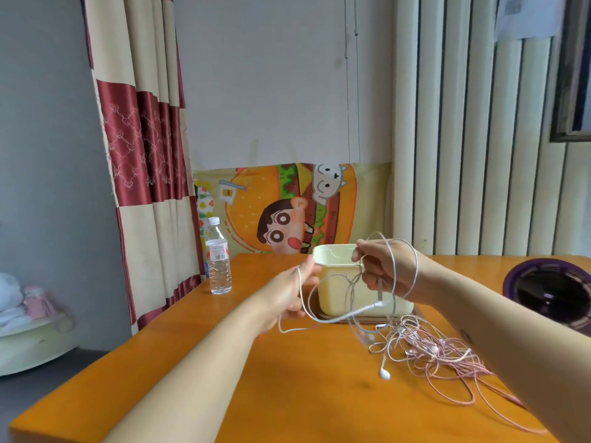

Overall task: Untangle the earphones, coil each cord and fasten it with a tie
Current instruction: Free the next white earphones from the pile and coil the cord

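Left hand and right hand each pinch thin white earphone cord, spread apart, probably to draw it clear of tangled pink cords by orange wooden table's right edge.

Bright, even daylight; soft shadows under the arms on the table. Straight lines bow at the edges. Left hand and cords look slightly motion-blurred.

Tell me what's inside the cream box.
Of the cream box only the upper inner wall shows; its front wall and the right hand hide any contents.
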Motion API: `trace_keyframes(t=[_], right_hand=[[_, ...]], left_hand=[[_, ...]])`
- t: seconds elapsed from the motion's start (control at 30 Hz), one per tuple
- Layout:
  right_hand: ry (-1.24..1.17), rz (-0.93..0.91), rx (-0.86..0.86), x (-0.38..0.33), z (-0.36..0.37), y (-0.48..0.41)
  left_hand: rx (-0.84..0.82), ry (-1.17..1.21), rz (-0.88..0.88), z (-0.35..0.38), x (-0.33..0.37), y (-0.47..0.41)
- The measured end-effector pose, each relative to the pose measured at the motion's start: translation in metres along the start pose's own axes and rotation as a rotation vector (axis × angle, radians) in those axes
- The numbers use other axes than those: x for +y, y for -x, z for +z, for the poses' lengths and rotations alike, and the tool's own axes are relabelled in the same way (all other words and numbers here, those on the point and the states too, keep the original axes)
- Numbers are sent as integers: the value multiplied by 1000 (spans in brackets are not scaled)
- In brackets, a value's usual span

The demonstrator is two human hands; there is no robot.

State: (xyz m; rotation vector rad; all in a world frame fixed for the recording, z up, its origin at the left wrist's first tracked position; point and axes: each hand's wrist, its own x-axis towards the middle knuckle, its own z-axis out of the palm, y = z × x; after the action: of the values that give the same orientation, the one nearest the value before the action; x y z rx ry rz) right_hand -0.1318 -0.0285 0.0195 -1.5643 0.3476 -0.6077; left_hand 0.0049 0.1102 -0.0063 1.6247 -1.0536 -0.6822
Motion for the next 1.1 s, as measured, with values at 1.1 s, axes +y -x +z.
trace_keyframes(t=[1.1], right_hand=[[-308,80,605,13,-48,1]], left_hand=[[660,906,31,-44,-32,-10]])
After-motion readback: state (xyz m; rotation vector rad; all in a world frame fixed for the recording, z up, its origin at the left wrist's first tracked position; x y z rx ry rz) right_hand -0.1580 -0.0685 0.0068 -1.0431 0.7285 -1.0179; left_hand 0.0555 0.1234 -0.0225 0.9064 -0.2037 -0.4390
